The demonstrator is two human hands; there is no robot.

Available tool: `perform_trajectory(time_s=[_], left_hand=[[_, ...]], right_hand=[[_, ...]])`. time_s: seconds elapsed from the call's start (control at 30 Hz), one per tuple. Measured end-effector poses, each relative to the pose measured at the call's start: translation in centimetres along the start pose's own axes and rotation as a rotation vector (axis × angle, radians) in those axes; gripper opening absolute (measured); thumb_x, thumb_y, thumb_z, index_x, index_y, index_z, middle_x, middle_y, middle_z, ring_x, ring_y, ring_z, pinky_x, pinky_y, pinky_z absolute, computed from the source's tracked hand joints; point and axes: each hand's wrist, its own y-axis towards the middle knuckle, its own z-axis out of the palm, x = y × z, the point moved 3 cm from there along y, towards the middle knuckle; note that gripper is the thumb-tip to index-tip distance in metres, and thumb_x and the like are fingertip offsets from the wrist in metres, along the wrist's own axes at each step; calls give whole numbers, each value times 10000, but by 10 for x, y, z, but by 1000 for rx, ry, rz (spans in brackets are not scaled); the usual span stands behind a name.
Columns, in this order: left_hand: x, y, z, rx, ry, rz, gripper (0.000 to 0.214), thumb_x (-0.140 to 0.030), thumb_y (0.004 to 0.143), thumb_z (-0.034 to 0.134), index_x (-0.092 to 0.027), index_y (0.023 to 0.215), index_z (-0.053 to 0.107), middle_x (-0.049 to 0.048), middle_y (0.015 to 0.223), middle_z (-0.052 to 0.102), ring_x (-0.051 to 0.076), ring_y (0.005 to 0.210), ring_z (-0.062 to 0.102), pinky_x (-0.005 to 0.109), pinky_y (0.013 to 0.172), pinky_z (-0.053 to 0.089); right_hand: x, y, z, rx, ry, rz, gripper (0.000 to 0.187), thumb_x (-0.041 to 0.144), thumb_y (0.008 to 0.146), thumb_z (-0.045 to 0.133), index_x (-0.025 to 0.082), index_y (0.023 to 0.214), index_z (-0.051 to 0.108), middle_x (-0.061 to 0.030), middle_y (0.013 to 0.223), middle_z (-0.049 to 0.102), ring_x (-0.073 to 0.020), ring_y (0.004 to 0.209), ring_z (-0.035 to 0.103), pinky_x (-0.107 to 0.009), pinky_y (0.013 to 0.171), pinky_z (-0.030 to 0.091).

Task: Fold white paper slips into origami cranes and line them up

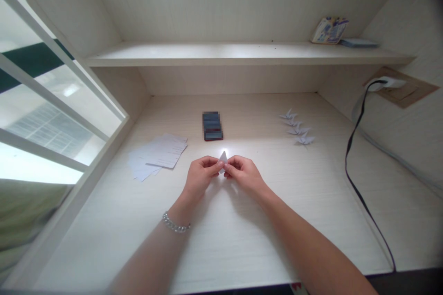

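Observation:
Both hands meet over the middle of the desk, pinching a small folded piece of white paper (223,157) between thumbs and fingers. My left hand (203,170) grips its left side, and a silver chain bracelet (176,224) circles that wrist. On the paper's right side, my right hand (245,170) is closed with thumb against forefinger. The paper's pointed tip shows above the thumbs; its lower part is mostly hidden by fingers. To the left lie loose white paper sheets (166,151), overlapping. Several folded paper cranes (297,130) stand in a row at the right.
A dark phone-like object (212,125), pixelated, lies beyond my hands on the desk (242,249). A black cable (353,179) runs from a wall socket (401,86) down the right side. Above, a shelf (214,53) holds a small colourful packet (329,30). Railings stand at left.

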Motion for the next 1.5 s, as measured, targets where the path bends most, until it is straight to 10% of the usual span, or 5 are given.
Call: perform_trajectory(time_s=[1.5], left_hand=[[-5, 0, -5, -100, 112, 279, 184, -306, 693, 668, -140, 771, 665, 44, 725, 663, 138, 651, 584, 247, 615, 462]], right_hand=[[2, -5, 6, 27, -73, -17, 275, 410, 792, 554, 165, 667, 564, 5, 545, 567, -112, 510, 531, -233, 525, 409]])
